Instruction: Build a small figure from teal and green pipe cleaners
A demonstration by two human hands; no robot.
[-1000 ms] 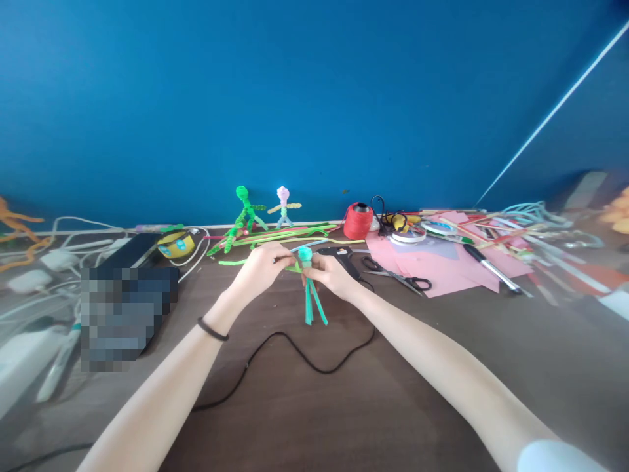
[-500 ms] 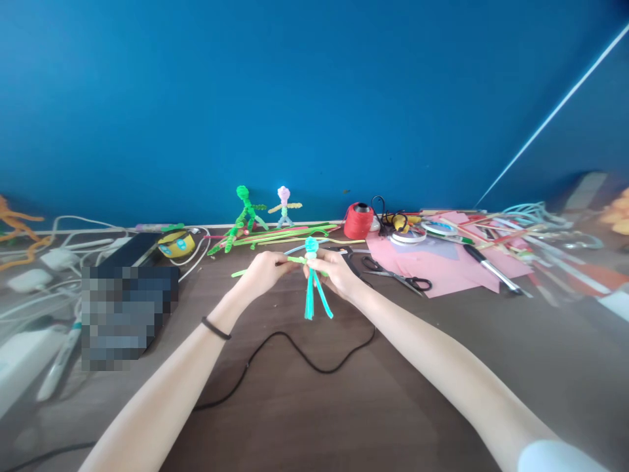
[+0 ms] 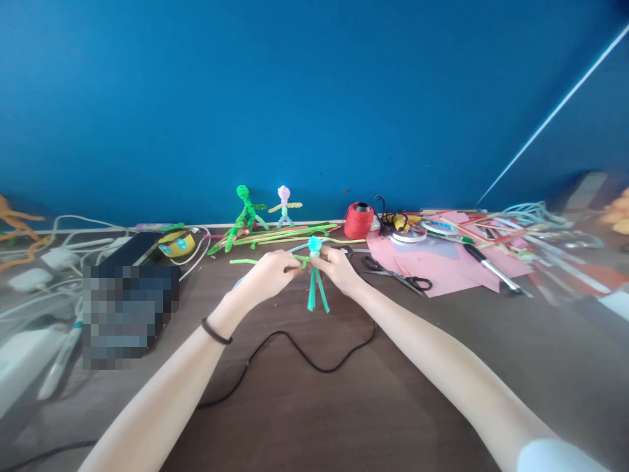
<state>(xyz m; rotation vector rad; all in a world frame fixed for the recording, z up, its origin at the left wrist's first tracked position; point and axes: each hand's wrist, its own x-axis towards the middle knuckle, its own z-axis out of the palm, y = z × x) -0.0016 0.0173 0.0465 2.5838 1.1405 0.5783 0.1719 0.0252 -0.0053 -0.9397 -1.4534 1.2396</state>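
both hands have closed in since a second ago, left hand [image 3: 272, 276] pinching the green pipe cleaner [image 3: 246, 261], right hand [image 3: 337, 270] gripping the teal figure [image 3: 316, 282] mid-table, its torso hidden by fingers.

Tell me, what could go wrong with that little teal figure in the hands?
The left hand and right hand pinch the teal figure only near its neck, where a green pipe cleaner crosses it. A slip could undo that crossing or bend the loose legs. The black cord loops on the table just under the forearms, so a snag might drag whatever it feeds. The scissors lie close to the right hand; a careless sweep could knock them.
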